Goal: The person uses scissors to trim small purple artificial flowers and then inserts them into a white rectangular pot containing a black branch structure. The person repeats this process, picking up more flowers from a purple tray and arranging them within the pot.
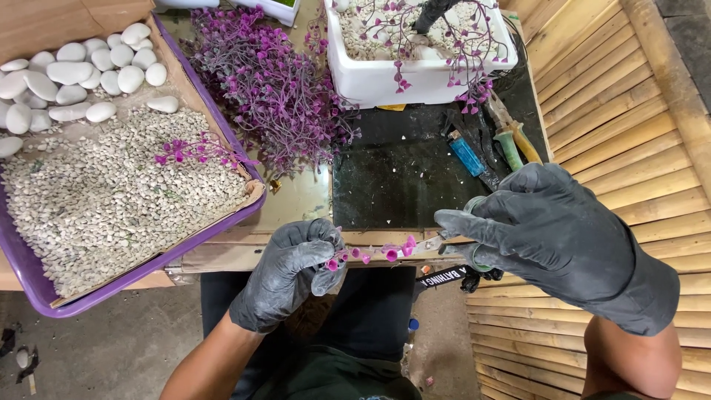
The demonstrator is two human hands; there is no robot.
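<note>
Pinching a small purple flower sprig (368, 253) in gloved left hand (290, 272), fingers closed on its end, gloved right hand (552, 230) clenched around a tool at the sprig's other end, above dark table (400, 178), beside tray of white gravel (111, 200).

A purple tray (29, 285) held gravel (111, 200) and white stones (70, 72); a blue lighter (466, 153) lay near a white planter (415, 78).

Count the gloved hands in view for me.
2. Left hand pinches a pink flower sprig at lower centre; right hand grips a tool at its other end.
</note>
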